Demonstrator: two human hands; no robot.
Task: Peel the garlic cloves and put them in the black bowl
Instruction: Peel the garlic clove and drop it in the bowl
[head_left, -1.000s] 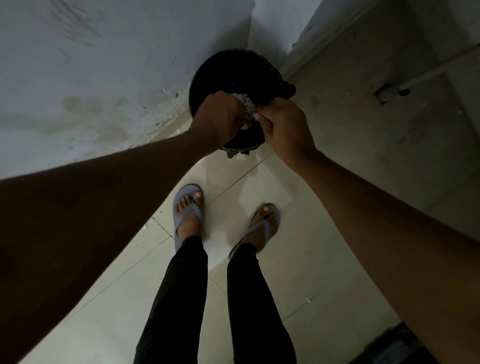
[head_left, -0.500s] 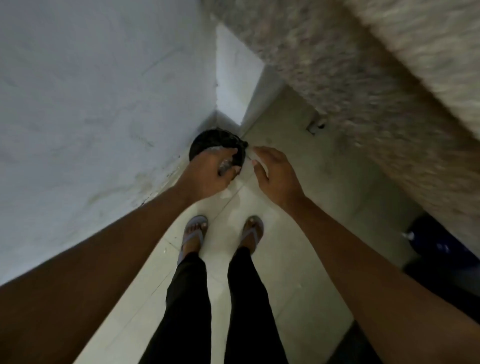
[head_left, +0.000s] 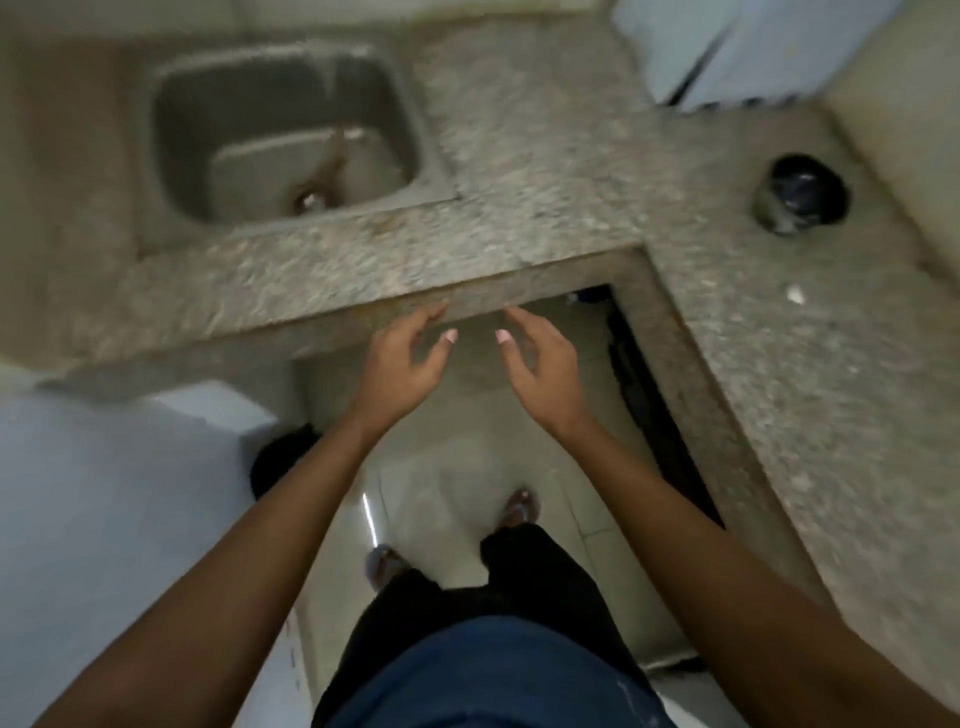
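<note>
Both hands hang relaxed and empty before the speckled granite counter (head_left: 545, 171): left hand (head_left: 400, 364), right hand (head_left: 540, 369). The round black bowl (head_left: 800, 195) sits near the counter's far right edge, nearer the right hand.

Speckled grey-and-beige granite across the L-shaped counter (head_left: 545, 171), mottled all over. Dull steel grey in the sink (head_left: 280, 135), with a brown streak toward the drain. Glossy black on the bowl (head_left: 800, 195) at the far right of the counter. One small white fleck (head_left: 795, 295) on the stone nearby. Pale cream floor tiles (head_left: 457, 415) with thin darker joints. Black trousers (head_left: 519, 582), dark blue shirt (head_left: 493, 675), grey-blue sandal (head_left: 382, 564). Pale pink nails on both thumbs.
</note>
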